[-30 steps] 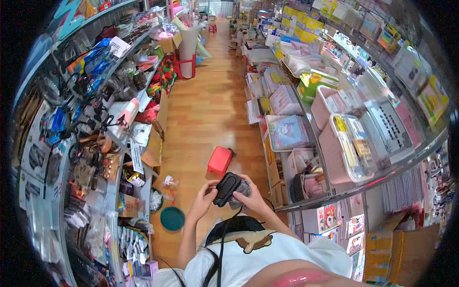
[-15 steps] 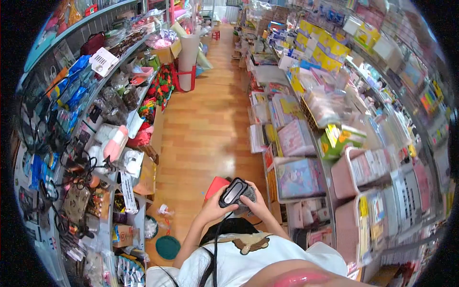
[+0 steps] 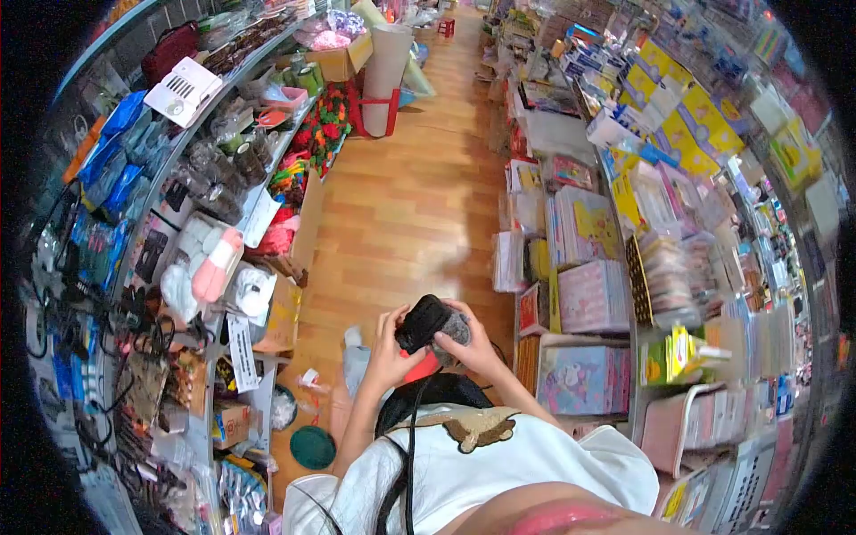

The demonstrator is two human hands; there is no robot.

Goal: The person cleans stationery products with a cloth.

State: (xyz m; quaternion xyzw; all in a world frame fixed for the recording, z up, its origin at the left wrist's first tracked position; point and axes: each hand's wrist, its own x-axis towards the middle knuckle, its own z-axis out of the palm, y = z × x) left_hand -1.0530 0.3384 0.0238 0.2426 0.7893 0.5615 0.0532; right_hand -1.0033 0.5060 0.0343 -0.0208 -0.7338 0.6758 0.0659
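Turning in mid-air at the lower centre of the frame, the black case now shows a darker, duller face than the light-catching one it had a moment ago. Both hands are busy with it! The left hand grips its left side, fingers up along the far edge, thumb low on the near one. The right hand curls around the grey fuzzy piece at the case's right side, thumb pressed against it. Whether the two are joined, the view doesn't tell. Neither hand has let go, so this looks like a change of angle rather than a release.

And look just under the fingers: only part of the red object peeks out, the hands and case hiding the rest. A black cord runs down over the white shirt; where its upper end goes, the hands conceal.

Over to the lower left, a pale bluish thing has come into view beside the left forearm, too unclear to name. The dark green round item sits on the wooden floor nearby, while up at the top centre a small red stool stands far down the aisle.
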